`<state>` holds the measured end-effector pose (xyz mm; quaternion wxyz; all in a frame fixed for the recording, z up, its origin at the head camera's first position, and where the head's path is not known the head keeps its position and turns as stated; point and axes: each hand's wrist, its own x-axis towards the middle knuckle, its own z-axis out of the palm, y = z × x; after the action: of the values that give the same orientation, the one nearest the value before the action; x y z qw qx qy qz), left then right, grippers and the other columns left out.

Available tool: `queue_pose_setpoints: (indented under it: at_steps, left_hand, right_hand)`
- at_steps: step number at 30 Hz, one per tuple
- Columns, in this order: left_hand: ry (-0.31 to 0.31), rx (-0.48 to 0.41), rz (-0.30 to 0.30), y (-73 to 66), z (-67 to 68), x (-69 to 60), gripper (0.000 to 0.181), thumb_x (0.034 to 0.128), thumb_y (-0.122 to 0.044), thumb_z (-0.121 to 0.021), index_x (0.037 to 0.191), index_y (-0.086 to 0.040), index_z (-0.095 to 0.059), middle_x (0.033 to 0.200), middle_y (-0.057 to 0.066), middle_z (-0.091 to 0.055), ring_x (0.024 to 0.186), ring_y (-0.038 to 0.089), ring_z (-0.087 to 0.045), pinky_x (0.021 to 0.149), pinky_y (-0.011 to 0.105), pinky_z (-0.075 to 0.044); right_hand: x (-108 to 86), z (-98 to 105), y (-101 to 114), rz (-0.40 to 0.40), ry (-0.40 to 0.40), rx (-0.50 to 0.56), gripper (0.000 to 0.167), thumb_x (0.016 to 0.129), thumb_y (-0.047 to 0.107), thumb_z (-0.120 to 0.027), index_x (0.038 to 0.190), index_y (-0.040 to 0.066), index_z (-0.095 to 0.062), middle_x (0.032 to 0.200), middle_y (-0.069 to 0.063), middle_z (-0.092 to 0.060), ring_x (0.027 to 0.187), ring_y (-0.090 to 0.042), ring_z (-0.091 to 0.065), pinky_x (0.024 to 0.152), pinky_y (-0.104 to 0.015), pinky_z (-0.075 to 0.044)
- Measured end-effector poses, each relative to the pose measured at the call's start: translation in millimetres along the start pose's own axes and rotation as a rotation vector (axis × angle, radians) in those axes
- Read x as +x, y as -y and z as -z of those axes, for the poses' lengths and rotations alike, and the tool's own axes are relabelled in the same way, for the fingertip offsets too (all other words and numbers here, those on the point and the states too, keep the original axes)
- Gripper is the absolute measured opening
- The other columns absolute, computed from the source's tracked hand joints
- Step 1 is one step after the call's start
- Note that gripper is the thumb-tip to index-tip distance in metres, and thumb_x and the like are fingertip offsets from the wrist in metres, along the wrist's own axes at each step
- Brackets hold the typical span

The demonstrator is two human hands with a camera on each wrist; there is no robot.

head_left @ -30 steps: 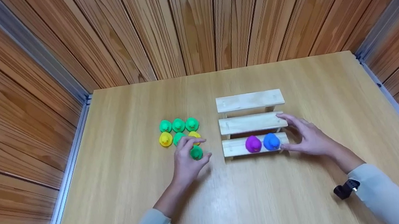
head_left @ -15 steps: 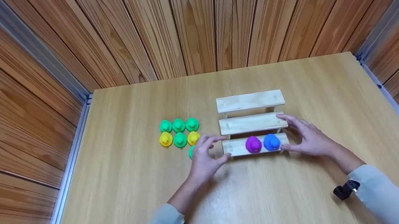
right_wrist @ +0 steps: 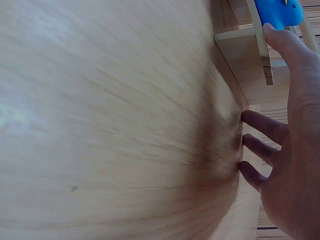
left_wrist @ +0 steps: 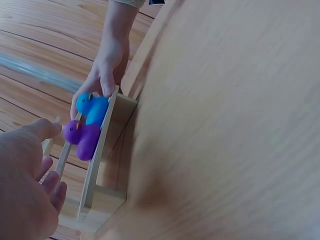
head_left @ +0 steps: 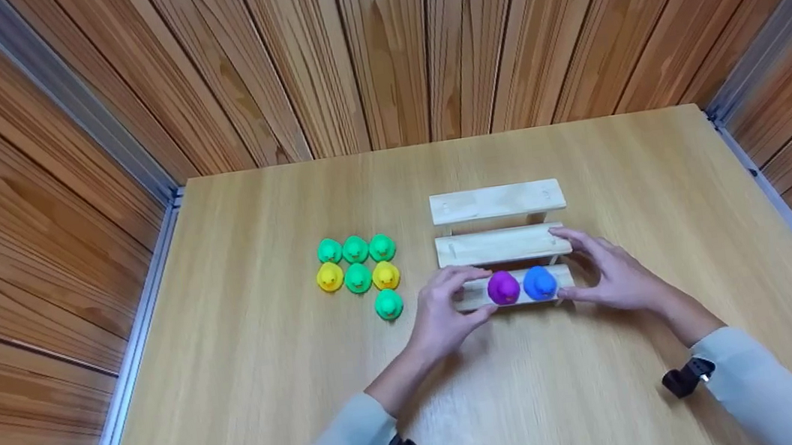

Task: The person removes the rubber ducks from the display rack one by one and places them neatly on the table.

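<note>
A three-tier wooden shelf rack [head_left: 495,203] stands on the table. On its lowest tier a purple rubber duck [head_left: 503,288] and a blue rubber duck [head_left: 540,282] sit side by side. My left hand [head_left: 445,315] reaches over the left part of this tier, thumb and forefinger spread on either side of the purple duck. In the left wrist view a gap shows between those fingers and the purple duck [left_wrist: 85,139]. My right hand [head_left: 618,274] rests at the rack's right end, forefinger on the middle tier. Its thumb [right_wrist: 285,42] touches the lowest tier's edge beside the blue duck.
Left of the rack, several green ducks [head_left: 358,278] and two yellow ducks [head_left: 386,276] stand grouped on the table [head_left: 269,359]. Wood-panelled walls [head_left: 382,50] and metal rails [head_left: 133,360] bound the table.
My left hand has moved right, from above the green and yellow ducks to the lowest tier near the purple duck. My right hand has stayed at the rack's right end.
</note>
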<state>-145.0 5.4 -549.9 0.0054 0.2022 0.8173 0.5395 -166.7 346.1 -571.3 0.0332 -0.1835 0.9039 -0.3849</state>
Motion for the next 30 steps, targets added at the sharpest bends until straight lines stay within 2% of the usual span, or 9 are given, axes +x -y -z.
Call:
queue_pose_setpoints:
  at_steps: [9,18,30]
  left_hand:
    - [0.021,0.031,-0.014,-0.4,-14.4,6.9,0.040,0.0951,-0.016,-0.092,0.134,-0.014,-0.081,0.138,0.003,-0.081,0.136,0.022,-0.071,0.115,0.031,-0.061]
    - [0.020,0.035,-0.043,6.8,-27.6,12.2,0.035,0.0942,-0.013,-0.093,0.128,-0.012,-0.084,0.138,0.006,-0.082,0.135,0.024,-0.073,0.121,0.039,-0.057]
    - [-0.002,0.054,-0.056,8.3,-37.0,14.6,0.027,0.0959,-0.011,-0.091,0.123,-0.011,-0.086,0.130,0.005,-0.085,0.129,0.023,-0.073,0.117,0.033,-0.058]
  right_hand:
    - [0.1,0,-1,-0.027,0.021,-0.001,0.102,0.092,0.029,-0.095,0.175,0.024,-0.035,0.172,-0.031,-0.048,0.154,-0.058,-0.053,0.127,-0.083,-0.035]
    - [1.2,1,-2,-0.036,0.037,0.008,0.104,0.094,0.030,-0.094,0.177,0.025,-0.032,0.176,-0.031,-0.042,0.157,-0.058,-0.049,0.129,-0.083,-0.033]
    - [0.8,1,-1,-0.029,0.027,-0.003,0.103,0.093,0.029,-0.095,0.176,0.025,-0.034,0.175,-0.028,-0.046,0.156,-0.056,-0.051,0.129,-0.082,-0.034]
